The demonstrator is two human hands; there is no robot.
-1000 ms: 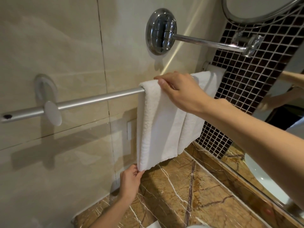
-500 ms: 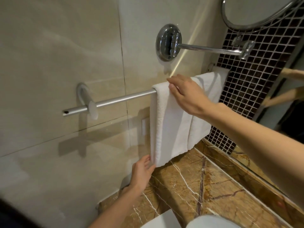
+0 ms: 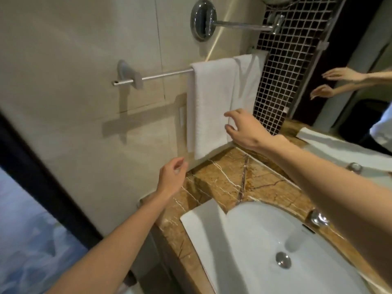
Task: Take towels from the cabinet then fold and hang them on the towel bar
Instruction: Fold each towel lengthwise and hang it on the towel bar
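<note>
2 folded white towels hang side by side over the towel bar (image 3: pixel 165 74): the nearer towel (image 3: pixel 212 102) and the farther towel (image 3: pixel 248 81). Their long axis runs straight down, and the lower edges end just above the marble counter (image 3: pixel 222 183). They look soft, light and limp, apt to slide on smooth metal, so I'd pinch them at the top fold or a bottom corner. The right hand (image 3: pixel 246 130) hovers spread by the lower part, gripping nothing. The left hand (image 3: pixel 171 177) is loosely curled and empty.
</note>
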